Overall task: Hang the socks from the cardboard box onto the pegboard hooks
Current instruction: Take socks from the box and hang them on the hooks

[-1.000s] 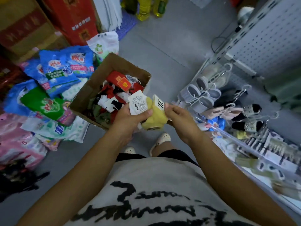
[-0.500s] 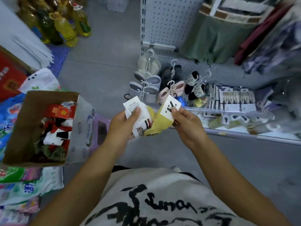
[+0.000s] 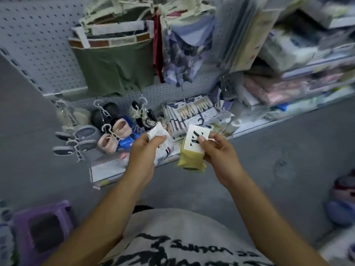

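Pinching a white sock (image 3: 163, 148) in the left hand (image 3: 143, 150), thumb on its paper label. Gripping a yellow sock (image 3: 190, 160) in the right hand (image 3: 219, 150), thumb on its white card (image 3: 196, 135). Held apart from each other, low before the pegboard (image 3: 38, 45), near hooks (image 3: 142, 99) hung with small shoes (image 3: 121, 127).

On the low shelf (image 3: 107, 167) behind the hands: a blue packet (image 3: 124, 143), partly hidden by the left hand. On the right shelves (image 3: 307, 60): wrapped packs, too blurred to tell. At lower left: a purple tub or stool (image 3: 23, 237), dark hollow on top, contents unreadable. Print on label and card too smeared to read.
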